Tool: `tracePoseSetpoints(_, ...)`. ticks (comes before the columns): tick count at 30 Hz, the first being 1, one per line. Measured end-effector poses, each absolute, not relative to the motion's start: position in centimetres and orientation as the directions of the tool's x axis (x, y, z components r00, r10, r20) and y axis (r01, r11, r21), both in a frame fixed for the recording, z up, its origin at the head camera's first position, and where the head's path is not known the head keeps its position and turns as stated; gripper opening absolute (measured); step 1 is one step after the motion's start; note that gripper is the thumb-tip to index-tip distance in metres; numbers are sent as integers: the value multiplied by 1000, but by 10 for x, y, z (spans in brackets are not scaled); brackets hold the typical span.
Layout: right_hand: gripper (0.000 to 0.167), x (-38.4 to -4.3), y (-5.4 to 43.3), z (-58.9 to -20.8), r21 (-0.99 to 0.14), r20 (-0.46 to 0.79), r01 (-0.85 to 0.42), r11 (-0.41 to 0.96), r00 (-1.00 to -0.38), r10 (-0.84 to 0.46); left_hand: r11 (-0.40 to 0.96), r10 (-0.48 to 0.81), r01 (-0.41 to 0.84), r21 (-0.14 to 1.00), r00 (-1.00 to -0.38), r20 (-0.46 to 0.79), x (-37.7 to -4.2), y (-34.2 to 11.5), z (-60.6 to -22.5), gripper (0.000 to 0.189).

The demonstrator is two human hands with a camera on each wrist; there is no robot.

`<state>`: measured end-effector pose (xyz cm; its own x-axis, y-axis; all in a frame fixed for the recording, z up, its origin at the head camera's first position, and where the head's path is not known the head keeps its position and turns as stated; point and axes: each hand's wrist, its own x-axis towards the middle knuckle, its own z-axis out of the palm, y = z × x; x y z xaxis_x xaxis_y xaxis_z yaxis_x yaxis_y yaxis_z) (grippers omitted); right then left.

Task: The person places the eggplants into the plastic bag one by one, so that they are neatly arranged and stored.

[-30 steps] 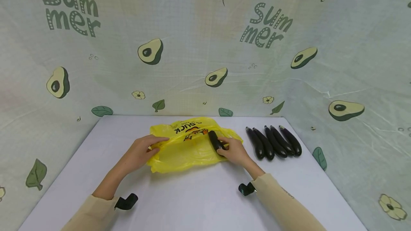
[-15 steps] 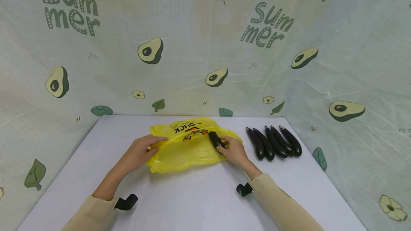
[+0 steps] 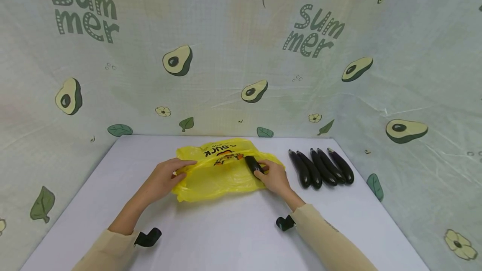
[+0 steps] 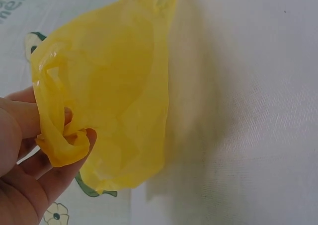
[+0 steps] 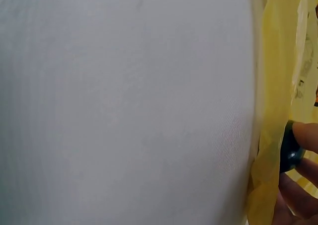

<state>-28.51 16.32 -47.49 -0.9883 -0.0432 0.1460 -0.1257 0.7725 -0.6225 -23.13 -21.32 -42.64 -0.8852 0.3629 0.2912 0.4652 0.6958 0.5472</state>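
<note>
A yellow plastic bag (image 3: 222,183) with black "DUCK" lettering lies spread across the middle of the table. My left hand (image 3: 165,177) pinches the bag's left edge; the left wrist view shows thumb and fingers around a crumpled fold of the yellow plastic (image 4: 67,148). At the bag's right side, my right hand (image 3: 275,177) grips a dark, glossy eggplant (image 3: 253,164) between thumb and fingers. In the right wrist view the eggplant (image 5: 290,148) shows only its rounded end, beside the bag's edge (image 5: 278,86). Fingers partly cover the rest.
Several eggplants (image 3: 321,168) lie side by side on the right of the white table (image 3: 226,233). Behind and at the sides hangs a pale cloth (image 3: 211,24) printed with avocados and leaves. Each sleeve carries a small black camera mount, one at the left cuff (image 3: 148,236).
The eggplant in my right hand has tipped slightly and shows a little less of its length. My right forearm has shifted a little to the left. The left hand keeps its place.
</note>
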Motion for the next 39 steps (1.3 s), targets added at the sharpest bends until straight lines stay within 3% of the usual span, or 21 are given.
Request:
tracePoseSetpoints(16, 50, -275, 169, -466, -648, 126, -133, 750, -990, -66, 692, 359, 477, 542, -878, 316, -237, -215, -429, 52)
tracePoseSetpoints(28, 51, -264, 191, -442, -662, 147, -212, 718, -977, -153, 691, 352, 475, 544, -879, 321, -240, -215, -432, 52)
tracePoseSetpoints(39, 54, -256, 244, -412, -551, 225, -245, 798, -964, -141, 710, 328, 448, 542, -893, 309, -240, -218, -432, 52)
